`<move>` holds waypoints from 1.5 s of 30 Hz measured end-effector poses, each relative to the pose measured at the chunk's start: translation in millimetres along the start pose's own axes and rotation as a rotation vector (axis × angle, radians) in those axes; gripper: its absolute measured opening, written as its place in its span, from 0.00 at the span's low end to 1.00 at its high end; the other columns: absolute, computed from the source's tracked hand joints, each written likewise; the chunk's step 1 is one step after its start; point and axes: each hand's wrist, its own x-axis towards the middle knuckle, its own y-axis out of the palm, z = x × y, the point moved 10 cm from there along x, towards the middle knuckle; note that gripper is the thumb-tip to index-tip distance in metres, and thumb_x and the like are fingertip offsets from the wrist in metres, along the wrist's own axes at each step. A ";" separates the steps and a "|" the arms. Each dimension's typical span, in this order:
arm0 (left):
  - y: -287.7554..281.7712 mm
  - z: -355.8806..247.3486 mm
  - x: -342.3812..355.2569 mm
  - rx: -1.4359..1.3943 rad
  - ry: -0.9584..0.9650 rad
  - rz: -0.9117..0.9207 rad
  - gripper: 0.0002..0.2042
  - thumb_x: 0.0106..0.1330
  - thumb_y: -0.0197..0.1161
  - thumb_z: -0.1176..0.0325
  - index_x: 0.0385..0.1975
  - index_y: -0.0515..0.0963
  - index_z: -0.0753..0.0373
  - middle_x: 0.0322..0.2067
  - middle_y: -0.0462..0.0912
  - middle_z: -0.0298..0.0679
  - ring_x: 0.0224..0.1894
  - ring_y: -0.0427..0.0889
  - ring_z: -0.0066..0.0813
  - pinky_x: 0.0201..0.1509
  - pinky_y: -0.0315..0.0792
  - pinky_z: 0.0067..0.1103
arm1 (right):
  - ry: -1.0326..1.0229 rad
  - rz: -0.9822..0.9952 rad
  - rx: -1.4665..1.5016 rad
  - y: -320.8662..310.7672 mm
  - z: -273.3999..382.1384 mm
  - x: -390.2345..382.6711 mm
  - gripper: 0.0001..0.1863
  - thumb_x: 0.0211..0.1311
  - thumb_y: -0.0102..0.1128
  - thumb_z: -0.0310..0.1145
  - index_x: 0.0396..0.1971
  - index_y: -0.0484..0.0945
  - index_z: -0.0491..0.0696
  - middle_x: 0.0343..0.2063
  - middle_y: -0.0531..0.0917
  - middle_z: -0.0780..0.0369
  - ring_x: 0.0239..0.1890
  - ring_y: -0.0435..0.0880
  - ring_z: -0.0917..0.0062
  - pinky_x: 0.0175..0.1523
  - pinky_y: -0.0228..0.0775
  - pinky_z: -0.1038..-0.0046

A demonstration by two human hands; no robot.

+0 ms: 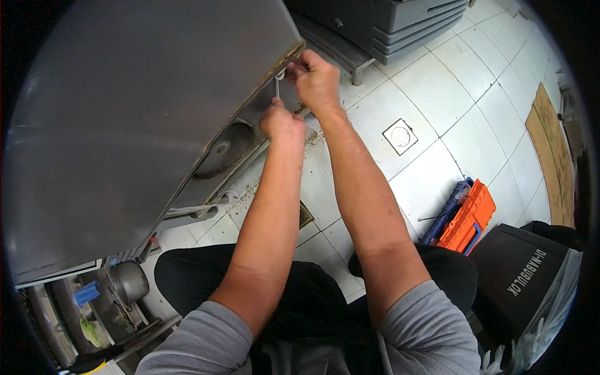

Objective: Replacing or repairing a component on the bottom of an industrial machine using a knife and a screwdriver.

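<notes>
A large grey metal cabinet fills the left side, its long lower edge rusty near the far corner. Below that edge, a dark round fan-like part shows in an open recess. My left hand is closed around the lower end of a thin pale rod with a rounded end. Beside the rod's rounded end, at the cabinet's corner, my right hand has its fingers bent and pinched together. What lies between those fingertips is hidden.
An orange and blue toolbox lies on the white tiled floor at right, near a black box. Grey stacked trays stand on a low metal stand at the back. A metal pot is at lower left; cardboard lies far right.
</notes>
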 end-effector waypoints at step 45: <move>62.1 -16.7 -16.7 -0.290 0.012 0.311 0.12 0.77 0.46 0.69 0.49 0.73 0.68 0.48 0.80 0.44 0.50 0.80 0.34 0.58 0.76 0.30 | -0.127 0.162 -0.371 2.9 12.5 -2.7 0.10 0.56 0.64 0.37 0.33 0.84 0.47 0.31 0.86 0.53 0.34 0.85 0.55 0.40 0.76 0.59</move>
